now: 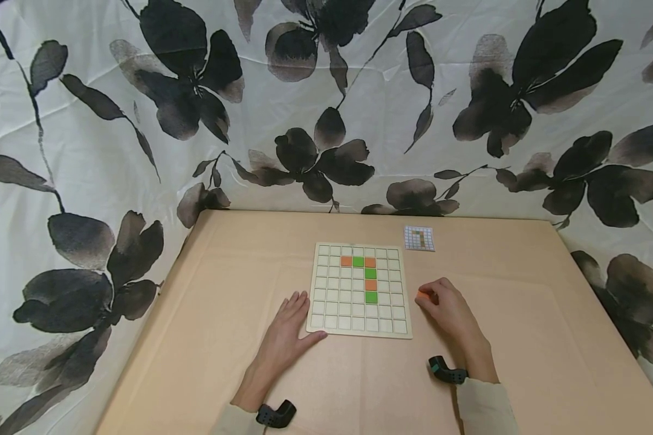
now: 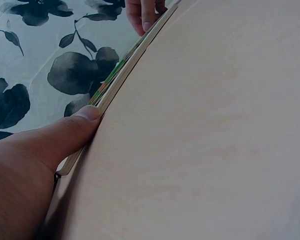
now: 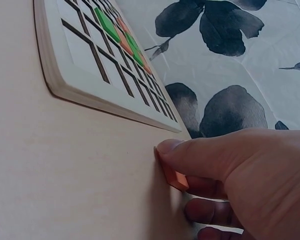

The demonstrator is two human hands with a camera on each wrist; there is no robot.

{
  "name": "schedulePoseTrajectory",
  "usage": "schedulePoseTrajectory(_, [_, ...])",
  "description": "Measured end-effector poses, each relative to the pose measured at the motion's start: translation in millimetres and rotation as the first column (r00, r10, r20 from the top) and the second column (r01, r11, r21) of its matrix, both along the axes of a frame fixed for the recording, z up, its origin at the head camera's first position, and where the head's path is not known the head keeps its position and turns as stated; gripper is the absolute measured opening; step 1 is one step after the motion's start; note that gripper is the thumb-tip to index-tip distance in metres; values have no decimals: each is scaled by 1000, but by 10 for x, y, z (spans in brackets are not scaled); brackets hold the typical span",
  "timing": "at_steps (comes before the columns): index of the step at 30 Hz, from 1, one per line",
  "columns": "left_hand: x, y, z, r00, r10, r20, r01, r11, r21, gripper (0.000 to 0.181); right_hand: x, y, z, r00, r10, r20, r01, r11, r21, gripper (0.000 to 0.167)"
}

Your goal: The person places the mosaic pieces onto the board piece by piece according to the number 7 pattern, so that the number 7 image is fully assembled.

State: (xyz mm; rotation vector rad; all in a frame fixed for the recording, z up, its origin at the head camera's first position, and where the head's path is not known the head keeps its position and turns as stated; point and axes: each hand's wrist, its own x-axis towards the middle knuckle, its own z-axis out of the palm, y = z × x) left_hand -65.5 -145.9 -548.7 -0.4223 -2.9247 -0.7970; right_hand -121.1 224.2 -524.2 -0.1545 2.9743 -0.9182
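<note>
A wooden grid board (image 1: pixel 359 326) lies flat on the table, with orange and green square tiles in some of its cells. Three of the tiles stand in a row near the top, and several run down one column below; a green tile (image 1: pixel 371 297) is the lowest. My left hand (image 1: pixel 289 329) rests at the board's lower left corner, fingers straight, its thumb (image 2: pixel 87 114) touching the edge. Just right of the board, my right hand (image 1: pixel 450 308) pinches an orange tile (image 3: pixel 176 177) between thumb and fingers, close to the tabletop.
Beyond the board's upper right corner lies a small card (image 1: pixel 419 238) printed with a grid pattern. The wooden table (image 1: pixel 223 260) ends at a white cloth (image 1: pixel 392 109) with dark flowers. Each wrist wears a black band-mounted device (image 1: pixel 276 414).
</note>
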Motion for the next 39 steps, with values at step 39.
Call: schedulePoseTrajectory(39, [1,1,30,1000,-5,-2,5,1000,-20,88,-21,-83,67,997,-21,73,24,999,-42,32])
